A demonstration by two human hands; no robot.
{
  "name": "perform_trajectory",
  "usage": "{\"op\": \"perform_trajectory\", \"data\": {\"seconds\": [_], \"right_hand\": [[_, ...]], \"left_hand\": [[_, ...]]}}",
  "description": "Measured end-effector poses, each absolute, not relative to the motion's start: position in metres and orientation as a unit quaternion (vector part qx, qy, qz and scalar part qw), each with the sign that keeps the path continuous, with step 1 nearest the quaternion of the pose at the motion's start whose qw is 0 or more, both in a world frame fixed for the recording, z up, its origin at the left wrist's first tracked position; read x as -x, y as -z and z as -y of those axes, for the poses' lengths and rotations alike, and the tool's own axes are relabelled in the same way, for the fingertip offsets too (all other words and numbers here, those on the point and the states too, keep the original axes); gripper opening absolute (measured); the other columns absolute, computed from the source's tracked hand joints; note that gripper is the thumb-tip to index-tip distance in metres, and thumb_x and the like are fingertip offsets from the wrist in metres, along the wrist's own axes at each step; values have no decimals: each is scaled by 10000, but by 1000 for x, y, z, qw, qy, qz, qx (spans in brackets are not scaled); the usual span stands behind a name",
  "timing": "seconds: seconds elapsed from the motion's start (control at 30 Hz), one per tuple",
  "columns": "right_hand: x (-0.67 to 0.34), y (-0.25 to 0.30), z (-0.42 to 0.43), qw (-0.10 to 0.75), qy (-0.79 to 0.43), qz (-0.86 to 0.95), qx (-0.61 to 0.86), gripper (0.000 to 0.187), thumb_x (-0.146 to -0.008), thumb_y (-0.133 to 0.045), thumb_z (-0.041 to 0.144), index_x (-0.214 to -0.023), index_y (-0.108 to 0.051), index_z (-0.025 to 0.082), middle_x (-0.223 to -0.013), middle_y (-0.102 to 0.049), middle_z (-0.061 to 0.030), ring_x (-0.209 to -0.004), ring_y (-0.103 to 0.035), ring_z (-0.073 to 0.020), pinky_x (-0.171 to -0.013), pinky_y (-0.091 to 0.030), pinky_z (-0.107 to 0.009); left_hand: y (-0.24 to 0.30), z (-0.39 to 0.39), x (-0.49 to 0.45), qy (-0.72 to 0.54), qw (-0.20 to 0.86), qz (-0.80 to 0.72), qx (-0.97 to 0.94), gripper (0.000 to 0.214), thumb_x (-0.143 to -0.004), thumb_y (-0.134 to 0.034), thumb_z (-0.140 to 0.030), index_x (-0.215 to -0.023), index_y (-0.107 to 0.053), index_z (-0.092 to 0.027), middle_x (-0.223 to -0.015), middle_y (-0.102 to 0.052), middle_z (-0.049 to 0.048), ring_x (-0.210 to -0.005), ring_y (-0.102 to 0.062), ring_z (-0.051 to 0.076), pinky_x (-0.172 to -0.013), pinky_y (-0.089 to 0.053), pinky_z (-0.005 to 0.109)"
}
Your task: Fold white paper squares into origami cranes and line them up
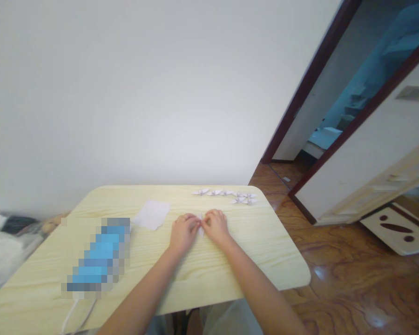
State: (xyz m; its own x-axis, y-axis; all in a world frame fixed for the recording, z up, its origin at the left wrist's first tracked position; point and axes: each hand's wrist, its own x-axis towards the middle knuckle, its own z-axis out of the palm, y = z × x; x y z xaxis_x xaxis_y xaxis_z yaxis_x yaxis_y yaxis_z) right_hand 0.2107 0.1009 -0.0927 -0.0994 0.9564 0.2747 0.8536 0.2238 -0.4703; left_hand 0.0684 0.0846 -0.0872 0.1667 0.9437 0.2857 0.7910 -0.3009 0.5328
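Observation:
Over the middle of the table, a small folded piece of white paper is pinched between my two hands. My left hand grips its left side with thumb and fingertips. From the right, my right hand pinches it too, and the fingertips of both hands nearly meet. The fingers hide much of the paper; a narrow point sticks out below them and a bit shows above. Left of my hands lies a flat stack or sheet of white paper. Beyond them, several small folded paper pieces sit in rows near the back edge.
The pale wooden table stands against a white wall. A pixelated blue device lies on the left, with a white cable running to the front edge. To the right are a wooden floor, a doorway and a white cabinet.

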Motion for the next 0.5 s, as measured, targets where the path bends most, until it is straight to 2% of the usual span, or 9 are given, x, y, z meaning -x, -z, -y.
{"op": "perform_trajectory", "data": {"seconds": [0.2, 0.5], "right_hand": [[-210, 92, -98, 274, -96, 733, 615, 105, -737, -578, 272, -669, -602, 195, -895, -578, -35, -913, -466, -179, -833, -303, -316], [-213, 91, -99, 267, -90, 740, 611, 121, -748, -565, 265, -651, -583, 195, -862, -570, -28, -886, -463, -173, -798, -311, -295]], "left_hand": [[84, -78, -60, -263, 105, -526, -802, 233, -811, -451, -248, -920, -657, -257, -971, -656, 39, -937, -538, 216, -798, -384, 367], [93, -80, -60, -201, 91, -479, -849, 315, -813, -424, -173, -1079, -585, -219, -1183, -561, 63, -1127, -446, 238, -896, -348, 410]]}}
